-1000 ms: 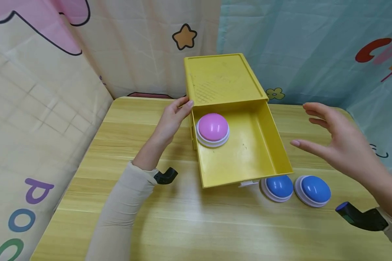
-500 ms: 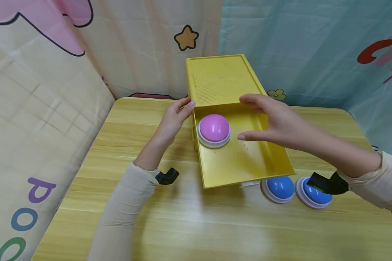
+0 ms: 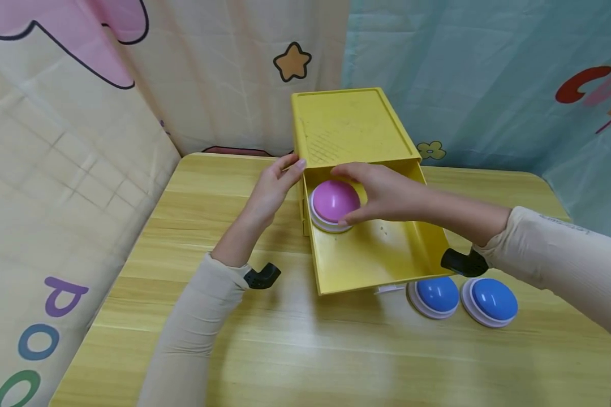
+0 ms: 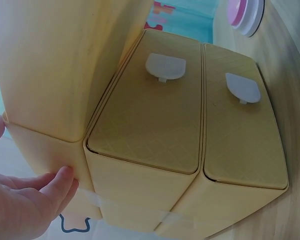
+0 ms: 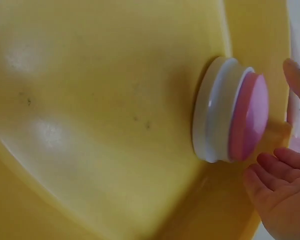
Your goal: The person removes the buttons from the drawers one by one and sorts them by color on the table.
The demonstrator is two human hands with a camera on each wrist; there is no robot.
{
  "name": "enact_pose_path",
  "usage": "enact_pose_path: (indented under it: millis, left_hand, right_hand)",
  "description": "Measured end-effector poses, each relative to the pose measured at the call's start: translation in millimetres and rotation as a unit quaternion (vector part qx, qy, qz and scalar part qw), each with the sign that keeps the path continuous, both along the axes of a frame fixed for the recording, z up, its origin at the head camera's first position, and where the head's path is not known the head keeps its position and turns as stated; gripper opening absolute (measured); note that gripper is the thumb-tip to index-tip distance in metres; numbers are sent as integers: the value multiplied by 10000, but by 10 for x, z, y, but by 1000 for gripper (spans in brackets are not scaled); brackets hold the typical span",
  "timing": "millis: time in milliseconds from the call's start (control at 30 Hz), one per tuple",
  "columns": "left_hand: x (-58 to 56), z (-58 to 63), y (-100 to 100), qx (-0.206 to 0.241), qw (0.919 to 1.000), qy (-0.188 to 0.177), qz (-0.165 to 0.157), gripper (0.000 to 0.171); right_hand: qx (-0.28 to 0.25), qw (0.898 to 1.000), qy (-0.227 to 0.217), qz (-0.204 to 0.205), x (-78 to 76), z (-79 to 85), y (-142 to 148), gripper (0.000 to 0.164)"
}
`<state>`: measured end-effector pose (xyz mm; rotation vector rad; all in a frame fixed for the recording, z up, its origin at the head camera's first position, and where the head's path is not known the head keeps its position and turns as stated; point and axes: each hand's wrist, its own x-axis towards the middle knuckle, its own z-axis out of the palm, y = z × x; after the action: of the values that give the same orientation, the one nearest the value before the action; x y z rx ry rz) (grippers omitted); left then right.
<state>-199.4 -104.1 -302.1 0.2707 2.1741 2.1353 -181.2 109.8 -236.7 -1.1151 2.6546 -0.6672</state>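
Note:
A yellow drawer cabinet (image 3: pixel 353 127) has its top drawer (image 3: pixel 382 254) pulled out. In the drawer's back left corner sits a pink dome button (image 3: pixel 333 198) on a white round base. My right hand (image 3: pixel 387 192) reaches over it with thumb and fingers spread to either side; the right wrist view shows a gap between the fingers (image 5: pixel 277 167) and the button. At the cabinet's front left edge, my left hand (image 3: pixel 272 186) touches the side wall with nearly straight fingers (image 4: pixel 60 185), thumb at the top edge.
Two blue dome buttons (image 3: pixel 438 293) lie on the wooden table (image 3: pixel 285 350) by the drawer's front right corner. Another pink button (image 4: pixel 237 12) is on the table. Below the top drawer are two closed drawers (image 4: pixel 150 115) with white handles. Printed curtains (image 3: pixel 224 73) surround the table.
My right hand has swung left from beyond the drawer's right side to above the pink button inside it. The left hand stays at the cabinet's edge.

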Motion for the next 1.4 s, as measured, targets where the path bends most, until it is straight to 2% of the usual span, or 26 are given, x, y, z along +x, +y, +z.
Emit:
enact_pose_path:
  millis: [267,500,767,900,1033,1167,1400]
  left_hand:
    - [-5,-9,-7,15,10000,43,-40,54]
    - [11,6,-8,-30,10000,54,-53,55]
    - [8,8,-1,-24,10000,21,-51,55]
    - [12,1,-14,-35,10000,52,-42,55]
    - [14,-5,-28,-45,9999,77,-49,55]
    - [17,-8,-34,-12,10000,58,-60,55]
    - [20,-8,-27,11,10000,31,-91,56]
  right_hand:
    - [117,9998,-95,116,-98,-131,-17,75]
    - [9,9998,-66,172,-106,-140,-20,71]
    - [-20,9999,-86,75,-11,-21,51,69]
    - [-305,9995,-98,-4,67,102,153,70]
    - [-587,9981,-25,-187,140,232,321,70]
    - [-621,9966,123,-533,218,345,531,71]
    - [-930,9866,142,-1332,327,385,969,76]
